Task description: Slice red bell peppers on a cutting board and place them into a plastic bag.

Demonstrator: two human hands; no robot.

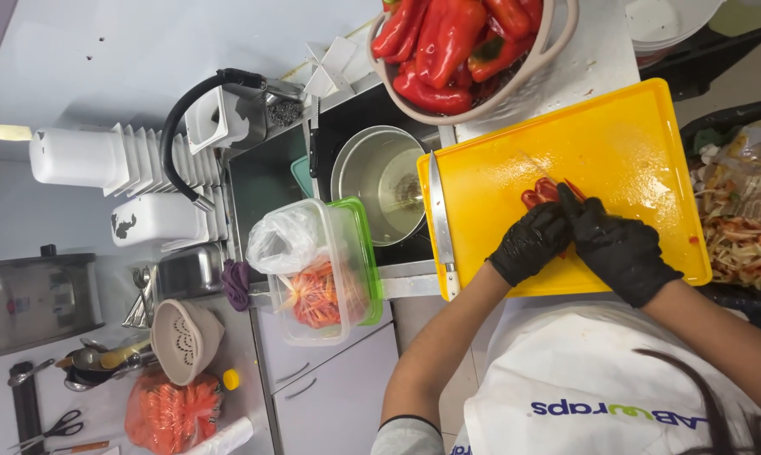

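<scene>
Kitchen clutter fills the view around a sink: a steel pot sits in the basin, a clear tub of shredded carrot stands on its edge, and a bowl of whole red peppers rests just beyond the yellow cutting board. On the board lies a piece of red pepper, partly hidden under both black-gloved hands. One gloved hand, the left hand as I judge from the arms, has its fingers curled down onto the pepper, pinning it to the board. The right hand is closed round the handle of a knife, whose blade points away from the body, across the pepper and toward the bowl. The pepper lies directly ahead of both sets of fingertips, touching them, with the pinning hand nearer to it. A long steel blade lies along the board's sink-side edge. A heap of vegetable trimmings sits beside the board's other edge
</scene>
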